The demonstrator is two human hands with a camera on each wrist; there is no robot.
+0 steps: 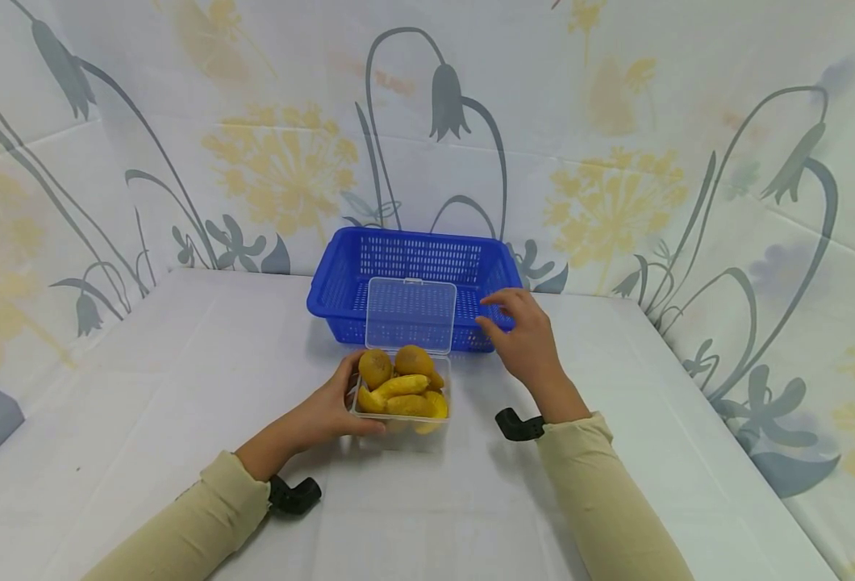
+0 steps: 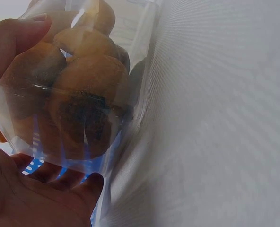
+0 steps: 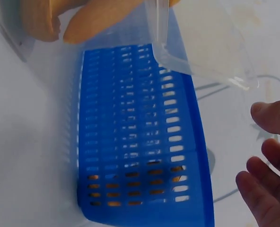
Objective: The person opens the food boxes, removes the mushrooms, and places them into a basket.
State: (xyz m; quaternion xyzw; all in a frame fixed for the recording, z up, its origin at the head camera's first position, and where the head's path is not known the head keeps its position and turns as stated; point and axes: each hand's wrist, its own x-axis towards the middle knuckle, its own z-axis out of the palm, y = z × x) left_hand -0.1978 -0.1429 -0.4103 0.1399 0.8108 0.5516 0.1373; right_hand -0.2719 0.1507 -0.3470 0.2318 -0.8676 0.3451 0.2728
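Observation:
A clear plastic box (image 1: 398, 417) stands on the white tablecloth, filled with yellow fruit-like pieces. Two are round and brownish yellow (image 1: 413, 361); others are long and curved like small bananas (image 1: 402, 385). Its hinged lid (image 1: 410, 316) is up, tilted back against the front of a blue basket. My left hand (image 1: 329, 410) grips the box from the left, thumb along the front and fingers round the far side. In the left wrist view the thumb and fingers span the box wall. My right hand (image 1: 527, 337) hovers right of the lid, fingers apart and slightly bent, holding nothing.
The blue slotted basket (image 1: 319, 303) stands directly behind the box, near the back of the tablecloth (image 1: 181, 363). Orange-brown colour shows through its slots in the right wrist view. A flower-printed cloth (image 1: 427, 186) hangs behind. Each wrist wears a black camera mount (image 1: 518, 424).

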